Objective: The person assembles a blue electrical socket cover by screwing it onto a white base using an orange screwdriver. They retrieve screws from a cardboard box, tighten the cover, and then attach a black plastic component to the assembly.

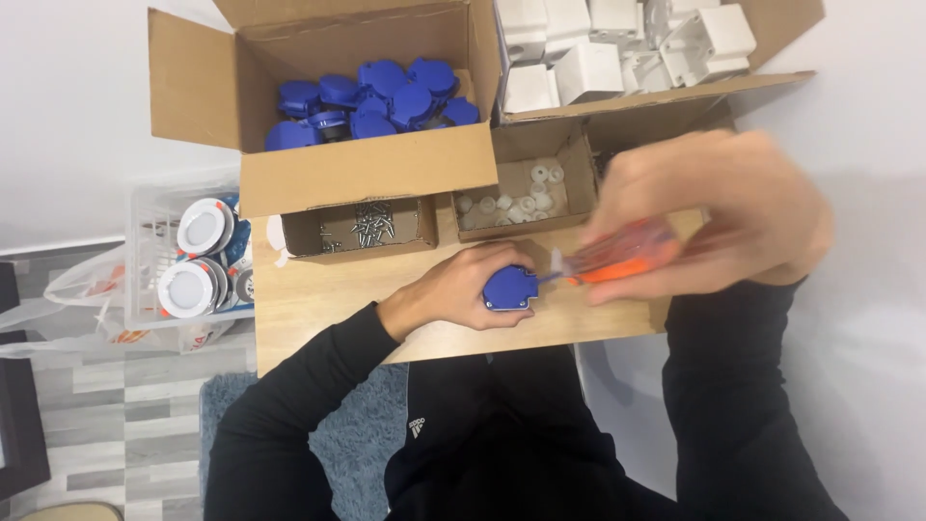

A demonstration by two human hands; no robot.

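Off to the left, a clear bin (pixel 145 260) of round white fittings. On the wooden tabletop (pixel 318 309), a big carton of blue caps (pixel 371 101), then a small box of screws (pixel 362 224), a small box of white plugs (pixel 516 198), and a carton of white housings (pixel 617 48) at the far right. Left hand (pixel 453 289) curled around a blue part (pixel 509 287), pressing it flat to the tabletop near the front edge. Right hand (pixel 719 217), blurred, wrapped shut on an orange-handled screwdriver (pixel 617 259), tip touching the blue part's right side. Best done, seemingly, by keeping the part pinned and the tip square in its seat before turning.
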